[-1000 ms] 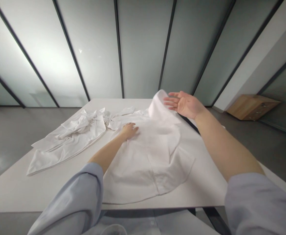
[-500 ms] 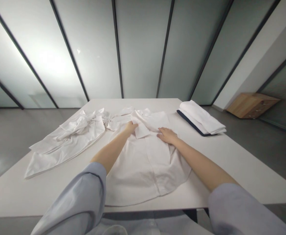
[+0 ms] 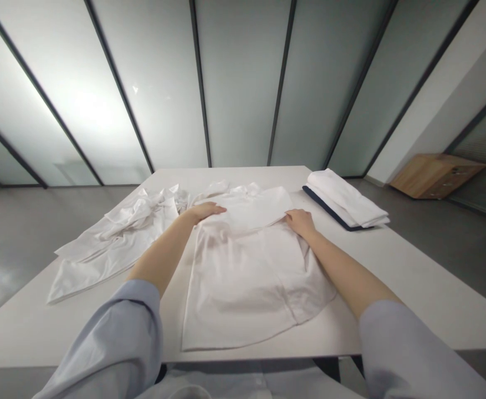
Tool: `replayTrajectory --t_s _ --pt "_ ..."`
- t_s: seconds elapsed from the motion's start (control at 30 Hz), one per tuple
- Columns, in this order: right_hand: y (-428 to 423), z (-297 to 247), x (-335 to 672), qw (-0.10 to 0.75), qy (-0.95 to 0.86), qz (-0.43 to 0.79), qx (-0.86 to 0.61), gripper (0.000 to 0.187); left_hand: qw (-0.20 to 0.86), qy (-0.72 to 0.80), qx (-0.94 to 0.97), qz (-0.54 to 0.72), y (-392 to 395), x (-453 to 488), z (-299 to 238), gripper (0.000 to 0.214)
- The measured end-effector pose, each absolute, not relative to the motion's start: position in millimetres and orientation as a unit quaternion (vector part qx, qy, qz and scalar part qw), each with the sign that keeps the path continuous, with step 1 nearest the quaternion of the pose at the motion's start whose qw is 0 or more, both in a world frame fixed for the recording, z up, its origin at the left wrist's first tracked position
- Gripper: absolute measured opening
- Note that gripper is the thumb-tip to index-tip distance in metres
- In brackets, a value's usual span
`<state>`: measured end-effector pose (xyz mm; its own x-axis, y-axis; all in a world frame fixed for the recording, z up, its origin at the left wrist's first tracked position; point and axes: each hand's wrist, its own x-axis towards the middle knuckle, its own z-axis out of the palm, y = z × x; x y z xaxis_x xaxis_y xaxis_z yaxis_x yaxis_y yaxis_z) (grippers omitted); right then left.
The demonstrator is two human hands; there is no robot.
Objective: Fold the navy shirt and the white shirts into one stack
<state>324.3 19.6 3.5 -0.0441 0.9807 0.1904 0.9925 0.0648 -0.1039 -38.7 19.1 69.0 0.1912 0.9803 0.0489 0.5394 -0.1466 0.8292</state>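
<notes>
A white shirt (image 3: 243, 288) lies in front of me, its lower part spread toward the near table edge and its far part folded over in a layer. My left hand (image 3: 206, 211) is at the left end of this folded layer, its fingers together and closed on the cloth. At the right end, my right hand (image 3: 301, 223) pinches the fold's edge between thumb and fingers. Creases run across the shirt between the two hands, and the cloth bunches under my right forearm.
Left of the shirt lies a crumpled, shiny white garment (image 3: 113, 238). A folded white cloth (image 3: 344, 197) rests on a dark folded piece (image 3: 330, 210) at the right. The white table (image 3: 409, 288) stands before frosted glass panels; a wooden cabinet (image 3: 434, 174) is on the floor beyond.
My left hand has moved left and my right hand slightly right. The folded layer between them has been spread wider and lies flatter; the loose flap no longer shows.
</notes>
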Motion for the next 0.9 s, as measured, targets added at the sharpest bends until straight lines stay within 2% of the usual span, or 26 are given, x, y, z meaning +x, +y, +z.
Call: replayTrajectory --t_s 0.13,0.23,0.3,0.4,0.5,0.6,0.7,0.77,0.83,0.9 --pt "28.3 0.9 334.7 0.25 -0.697 -0.016 -0.671 0.041 0.577 0.495 0.588 0.274 6.9 -39.1 49.0 0.048" --pt "37.5 -1.4 348.9 0.326 -0.665 0.018 -0.672 0.046 0.673 0.428 0.553 0.243 -2.3 -41.9 38.5 0.057" --pt "41.5 -3.0 358.4 0.319 -0.649 0.035 -0.69 0.046 0.713 0.386 0.558 0.176 -8.3 -43.9 34.9 0.058" --pt "41.7 -5.8 367.2 0.261 -0.629 0.042 -0.731 0.048 0.718 0.367 0.581 0.113 -12.2 -46.4 32.8 0.06" --pt "35.9 -6.8 368.1 0.172 -0.618 0.049 -0.765 0.06 0.643 0.426 0.63 0.09 -6.3 -46.4 31.8 0.063" --pt "28.7 -4.4 366.8 0.122 -0.596 0.045 -0.793 0.062 0.439 0.557 0.697 0.099 5.2 -40.9 29.3 0.058" --pt "20.4 -1.7 369.2 0.111 -0.572 0.06 -0.811 0.063 0.207 0.608 0.759 0.109 12.1 -31.0 24.2 0.046" --pt "12.2 -2.9 372.0 0.101 -0.581 0.077 -0.804 0.064 0.1 0.608 0.783 0.08 11.2 -23.3 20.4 0.043" --pt "1.5 -7.3 373.6 0.104 -0.607 0.067 -0.785 0.065 0.035 0.615 0.787 0.033 7.5 -15.0 17.3 0.047" --pt "-8.7 -13.4 373.4 0.129 -0.644 0.035 -0.754 0.066 0.015 0.623 0.782 -0.008 3.7 -6.9 15.5 0.054"
